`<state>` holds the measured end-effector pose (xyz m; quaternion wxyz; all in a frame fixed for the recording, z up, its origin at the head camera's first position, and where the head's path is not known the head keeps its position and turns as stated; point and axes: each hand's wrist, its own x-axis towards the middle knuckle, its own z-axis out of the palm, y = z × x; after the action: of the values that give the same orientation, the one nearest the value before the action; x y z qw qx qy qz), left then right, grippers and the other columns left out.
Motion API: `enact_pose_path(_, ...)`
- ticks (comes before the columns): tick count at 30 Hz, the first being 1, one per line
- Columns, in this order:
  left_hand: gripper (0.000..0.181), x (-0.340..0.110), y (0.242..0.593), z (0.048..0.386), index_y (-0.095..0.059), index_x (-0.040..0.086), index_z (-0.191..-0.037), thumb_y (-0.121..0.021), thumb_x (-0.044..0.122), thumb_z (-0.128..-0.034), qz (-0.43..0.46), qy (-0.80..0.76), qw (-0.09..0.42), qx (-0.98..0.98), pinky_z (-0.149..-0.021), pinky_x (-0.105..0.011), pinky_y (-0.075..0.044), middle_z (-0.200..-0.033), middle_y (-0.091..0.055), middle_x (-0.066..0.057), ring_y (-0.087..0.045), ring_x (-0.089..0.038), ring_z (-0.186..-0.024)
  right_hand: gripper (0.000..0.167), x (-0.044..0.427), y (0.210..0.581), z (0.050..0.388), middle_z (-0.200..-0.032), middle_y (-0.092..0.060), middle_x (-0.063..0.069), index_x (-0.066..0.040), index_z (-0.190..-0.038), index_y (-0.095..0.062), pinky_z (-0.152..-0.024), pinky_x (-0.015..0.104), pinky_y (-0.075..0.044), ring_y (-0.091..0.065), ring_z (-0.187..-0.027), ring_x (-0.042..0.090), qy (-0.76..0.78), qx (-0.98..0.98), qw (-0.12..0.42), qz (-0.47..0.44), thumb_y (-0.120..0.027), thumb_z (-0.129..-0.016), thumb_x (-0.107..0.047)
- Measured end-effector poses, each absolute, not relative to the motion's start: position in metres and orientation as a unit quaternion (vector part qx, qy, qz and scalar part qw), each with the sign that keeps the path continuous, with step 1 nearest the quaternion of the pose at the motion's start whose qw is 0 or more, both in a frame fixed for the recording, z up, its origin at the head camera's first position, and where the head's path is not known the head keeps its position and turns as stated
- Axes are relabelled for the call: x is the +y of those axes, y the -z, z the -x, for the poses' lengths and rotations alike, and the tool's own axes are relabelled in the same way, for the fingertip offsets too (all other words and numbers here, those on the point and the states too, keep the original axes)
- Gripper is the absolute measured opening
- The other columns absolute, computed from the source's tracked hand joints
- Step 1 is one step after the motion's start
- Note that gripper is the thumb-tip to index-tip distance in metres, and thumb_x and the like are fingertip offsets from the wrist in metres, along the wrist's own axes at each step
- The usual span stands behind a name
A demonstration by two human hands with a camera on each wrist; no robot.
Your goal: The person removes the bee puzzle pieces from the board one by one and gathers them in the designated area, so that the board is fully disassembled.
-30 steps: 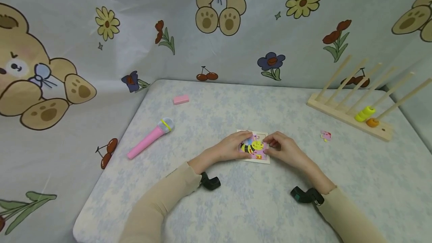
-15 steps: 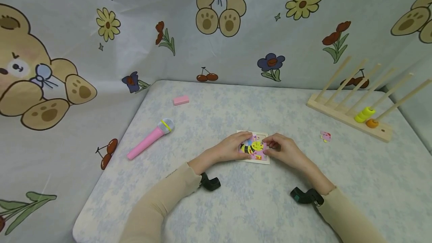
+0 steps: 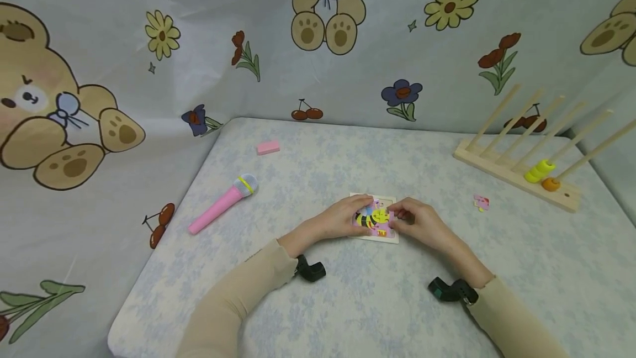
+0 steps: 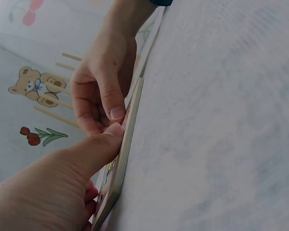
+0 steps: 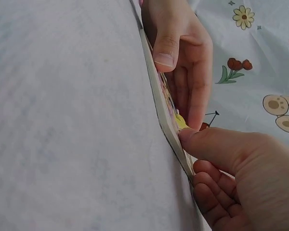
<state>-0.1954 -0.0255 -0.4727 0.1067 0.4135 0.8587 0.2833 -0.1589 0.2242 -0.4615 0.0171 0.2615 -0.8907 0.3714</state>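
A small wooden jigsaw puzzle with a bee picture (image 3: 365, 221) lies flat on the table, its pale frame (image 3: 396, 238) showing at the edges. My left hand (image 3: 338, 218) rests across its left side, thumb on the near part and fingers, fairly straight, toward the far edge. At the right side, my right hand (image 3: 422, 224) pinches a puzzle piece between thumb and forefinger; a bit of yellow piece (image 5: 181, 121) stands slightly raised by the thumb in the right wrist view. Most of the pinched piece is hidden by the fingertips. A loose pink puzzle piece (image 3: 481, 202) lies farther right.
A pink toy microphone (image 3: 223, 203) lies left of my arms, and a pink block (image 3: 268, 148) sits behind it. At the back right stands a wooden peg rack (image 3: 517, 175) with yellow beads (image 3: 539, 170) and an orange bead (image 3: 551, 184). A printed cloth hangs behind the table.
Both hands stay at the puzzle almost without movement. The whole head view has shifted very slightly; no object has visibly moved on the table.
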Motion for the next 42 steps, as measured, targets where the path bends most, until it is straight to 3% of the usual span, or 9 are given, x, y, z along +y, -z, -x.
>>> enact_pose_path(22, 0.077, -0.025, 0.472, 0.195, -0.033, 0.003, -0.146, -0.065, 0.042, -0.0877, -0.418, -0.274, 0.101, 0.86, -0.109, -0.029, -0.023, -0.149, -0.032, -0.009, -0.026, -0.017, -0.137, 0.029, 0.224, 0.465, 0.159, -0.096, -0.063, 0.004, -0.002, -0.108, -0.068, -0.073, 0.028, -0.05, -0.058, -0.084, 0.015, -0.383, -0.873, 0.061, -0.295, -0.075, -0.079, -0.004)
enact_pose_path(30, 0.077, -0.025, 0.47, 0.194, -0.032, 0.004, -0.147, -0.065, 0.042, -0.088, -0.415, -0.272, 0.105, 0.862, -0.11, -0.03, -0.023, -0.15, -0.032, -0.009, -0.026, -0.018, -0.137, 0.028, 0.226, 0.465, 0.16, -0.097, -0.063, 0.003, -0.003, -0.108, -0.068, -0.073, 0.028, -0.05, -0.058, -0.085, 0.018, -0.399, -0.872, 0.047, -0.28, -0.074, -0.081, -0.004)
enact_pose_path(37, 0.077, -0.024, 0.471, 0.194, -0.033, 0.005, -0.147, -0.065, 0.042, -0.0877, -0.412, -0.268, 0.106, 0.864, -0.109, -0.029, -0.023, -0.15, -0.031, -0.008, -0.026, -0.018, -0.138, 0.03, 0.241, 0.437, 0.152, -0.103, -0.063, 0.001, -0.005, -0.112, -0.067, -0.077, 0.03, -0.051, -0.058, -0.087, 0.014, -0.397, -0.871, 0.021, -0.289, -0.073, -0.083, -0.007)
enact_pose_path(42, 0.078, -0.024, 0.473, 0.195, -0.032, 0.005, -0.147, -0.067, 0.041, -0.0869, -0.415, -0.263, 0.103, 0.865, -0.11, -0.028, -0.022, -0.15, -0.031, -0.008, -0.025, -0.017, -0.138, 0.031, 0.281, 0.417, 0.144, -0.105, -0.062, 0.0, -0.009, -0.114, -0.066, -0.081, 0.018, -0.047, -0.058, -0.09, 0.011, -0.388, -0.88, 0.016, -0.271, -0.072, -0.084, -0.006)
